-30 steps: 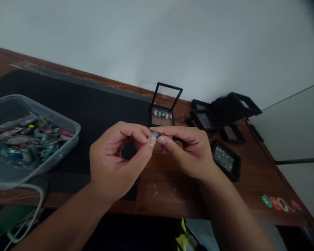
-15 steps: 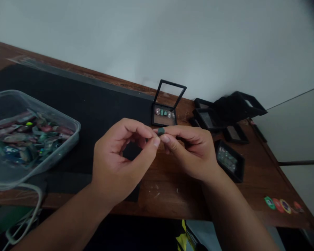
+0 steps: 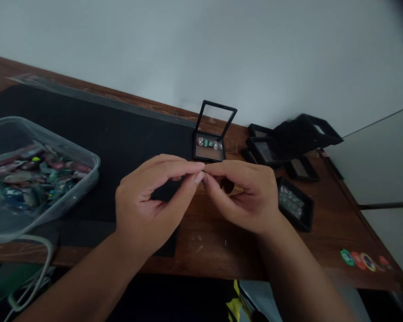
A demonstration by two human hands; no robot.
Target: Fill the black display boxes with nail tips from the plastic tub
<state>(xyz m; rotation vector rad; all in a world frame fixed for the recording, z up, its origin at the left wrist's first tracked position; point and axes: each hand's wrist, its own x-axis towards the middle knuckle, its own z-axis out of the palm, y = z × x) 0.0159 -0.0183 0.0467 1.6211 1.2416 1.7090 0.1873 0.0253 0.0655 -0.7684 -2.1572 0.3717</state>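
My left hand and my right hand meet fingertip to fingertip over the wooden table. Thumb and index finger are pinched on each side. A small dark green piece showed between these fingertips a moment earlier; now the fingers hide nearly all of it. Just beyond them stands a small black display case, its clear framed lid raised. Inside the case lies a row of several small glossy pieces, pink, green and pale, looking like press-on nails.
To the left, a clear plastic tub of small colourful packets stands on a black mat. Several black cases are piled at the right, and one holds shiny pieces. Round stickers lie near the right front edge.
The fingertips have shifted and closed over the small dark green piece, which was plainly visible before. My left index finger is straighter now. The view has moved slightly.
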